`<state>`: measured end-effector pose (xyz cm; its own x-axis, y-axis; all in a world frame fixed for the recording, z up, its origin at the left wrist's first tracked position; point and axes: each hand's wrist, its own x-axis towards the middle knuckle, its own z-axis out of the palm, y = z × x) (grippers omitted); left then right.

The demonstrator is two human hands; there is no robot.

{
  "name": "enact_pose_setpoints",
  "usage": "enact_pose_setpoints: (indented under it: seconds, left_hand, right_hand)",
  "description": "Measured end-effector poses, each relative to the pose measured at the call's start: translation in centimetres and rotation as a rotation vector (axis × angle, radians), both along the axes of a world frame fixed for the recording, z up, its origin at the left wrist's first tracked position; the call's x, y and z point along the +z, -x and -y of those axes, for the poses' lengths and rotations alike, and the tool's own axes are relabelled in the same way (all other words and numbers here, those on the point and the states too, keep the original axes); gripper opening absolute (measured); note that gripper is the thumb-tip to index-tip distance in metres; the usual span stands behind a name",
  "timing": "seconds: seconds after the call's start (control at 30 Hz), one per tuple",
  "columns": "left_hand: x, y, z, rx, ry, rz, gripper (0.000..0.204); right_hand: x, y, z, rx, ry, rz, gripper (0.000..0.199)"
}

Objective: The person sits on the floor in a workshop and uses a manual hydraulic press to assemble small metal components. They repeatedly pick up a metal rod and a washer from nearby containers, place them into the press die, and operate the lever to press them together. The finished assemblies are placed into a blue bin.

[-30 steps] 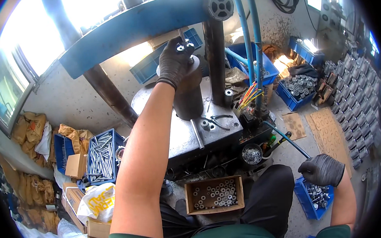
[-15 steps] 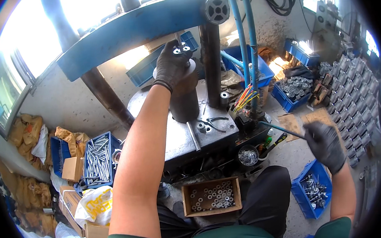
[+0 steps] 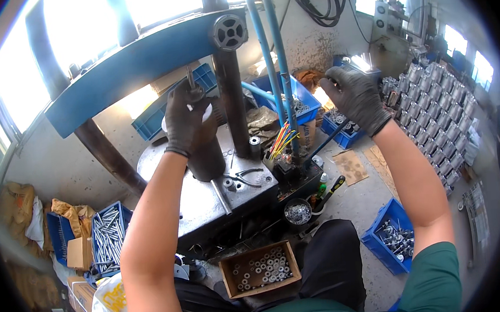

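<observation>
My left hand [image 3: 184,117], in a dark glove, is closed around a small metal part with a thin upright rod [image 3: 190,77]. It is above the dark cylinder [image 3: 208,158] of a blue press [image 3: 138,68]; the fingers hide most of the part. My right hand [image 3: 359,100], also gloved, is raised on the right with curled fingers, at the upper end of a long lever [image 3: 325,141]. The palm covers that end. On the press table [image 3: 160,166] lie pliers [image 3: 245,176], a metal rod [image 3: 221,198] and a small ring-shaped part [image 3: 229,183].
A wooden box [image 3: 228,278] of small rings sits by my legs. Blue bins hold shafts [image 3: 108,234], shafted parts [image 3: 394,236] and round parts [image 3: 345,129]. A bowl of metal bits [image 3: 297,211] stands below the table. Metal cylinders [image 3: 434,112] are stacked at right.
My right hand has swung up and left, and the lever has tilted from low to steeply raised. The left hand stays at the part over the cylinder. The whole view has shifted right.
</observation>
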<state>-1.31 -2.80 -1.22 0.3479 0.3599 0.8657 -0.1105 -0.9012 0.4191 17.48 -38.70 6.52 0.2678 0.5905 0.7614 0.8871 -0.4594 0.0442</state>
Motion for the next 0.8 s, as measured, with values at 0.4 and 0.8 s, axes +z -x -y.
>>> enact_pose_setpoints:
  seconds: [0.4, 0.8]
  left_hand:
    - [-9.5, 14.8, 19.1, -0.358, -0.370, -0.415, 0.059]
    - [-14.0, 17.6, 23.7, -0.612, -0.314, -0.586, 0.049]
  right_hand:
    - [-7.6, 10.6, 10.2, 0.376, -0.059, 0.134, 0.031]
    - [-22.2, 27.1, 10.0, 0.574, -0.162, -0.998, 0.031]
